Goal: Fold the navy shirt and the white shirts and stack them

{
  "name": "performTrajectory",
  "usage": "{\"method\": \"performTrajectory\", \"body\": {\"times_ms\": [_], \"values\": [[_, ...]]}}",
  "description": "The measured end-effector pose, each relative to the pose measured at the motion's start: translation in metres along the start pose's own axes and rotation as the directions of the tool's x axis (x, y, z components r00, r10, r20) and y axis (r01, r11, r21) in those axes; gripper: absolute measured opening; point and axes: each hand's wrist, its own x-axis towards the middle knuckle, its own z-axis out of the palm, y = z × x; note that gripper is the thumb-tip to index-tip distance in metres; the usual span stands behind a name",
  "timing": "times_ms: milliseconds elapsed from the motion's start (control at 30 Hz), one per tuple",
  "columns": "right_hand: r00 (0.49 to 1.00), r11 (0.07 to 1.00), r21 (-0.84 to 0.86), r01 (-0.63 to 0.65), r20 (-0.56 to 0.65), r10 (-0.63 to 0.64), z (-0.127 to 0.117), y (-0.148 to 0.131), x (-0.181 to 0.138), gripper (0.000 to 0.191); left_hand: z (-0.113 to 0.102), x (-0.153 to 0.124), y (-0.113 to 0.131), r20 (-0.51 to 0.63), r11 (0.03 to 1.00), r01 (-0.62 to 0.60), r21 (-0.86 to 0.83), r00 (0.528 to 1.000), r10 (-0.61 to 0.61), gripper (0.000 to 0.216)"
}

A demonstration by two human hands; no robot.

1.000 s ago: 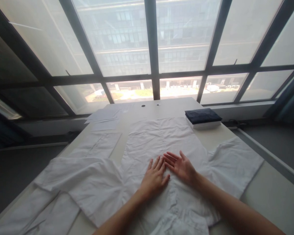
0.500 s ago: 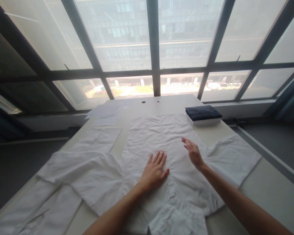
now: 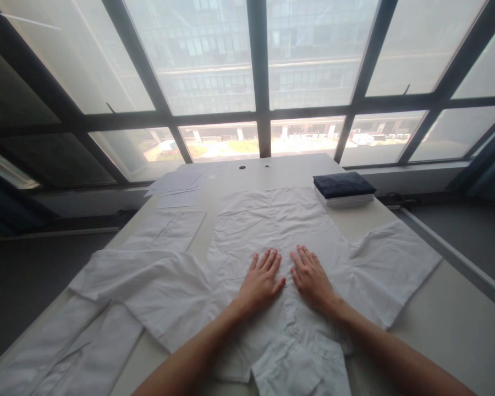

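Observation:
A white short-sleeved garment, perhaps a shirt or coat [image 3: 272, 214], lies spread on the table with wrinkles across it. Both its sleeves stretch out to the sides. My left hand [image 3: 262, 279] rests flat on its middle, fingers spread and pointing away from me. Just to the right, my right hand [image 3: 312, 279] lies palm down on the same cloth, its fingers stretched out. A gap of cloth separates the two hands. Nearest to me, a bunched white part [image 3: 301, 366] lies gathered below the hands.
The white table [image 3: 457, 319] stands before large windows. At its back right sits a dark folded cloth [image 3: 344, 185] on a white stack [image 3: 350, 202]. Paper sheets [image 3: 177, 184] lie back left. More white cloth [image 3: 86, 346] covers the left side.
My right hand has come down and inward from above the garment's right side and now lies flat beside my left hand. My left hand has stayed in place.

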Motion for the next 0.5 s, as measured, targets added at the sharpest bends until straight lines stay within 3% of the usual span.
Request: {"method": "performTrajectory", "body": {"times_ms": [233, 333, 400, 500], "values": [[0.999, 1.000, 0.015, 0.007, 0.035, -0.007, -0.003, 0.003, 0.001, 0.053, -0.004, 0.002, 0.001, 0.016, 0.998, 0.014, -0.063, 1.000, -0.013, 0.064], [1.000, 1.000, 0.016, 0.010, 0.028, -0.010, -0.003, 0.004, 0.002, 0.053, -0.013, 0.001, 0.006, -0.016, 0.966, -0.035, -0.257, 0.999, 0.032, 0.057], [1.000, 1.000, 0.018, 0.013, 0.024, -0.014, -0.001, 0.005, 0.002, 0.053, -0.020, -0.001, 0.011, -0.058, 0.863, -0.118, -0.492, 0.993, 0.102, 0.052], [1.000, 1.000, 0.017, 0.018, 0.019, -0.018, 0.001, 0.007, 0.002, 0.052, -0.023, 0.000, 0.017, -0.079, 0.509, -0.132, -0.851, 0.989, 0.125, 0.047]]}}
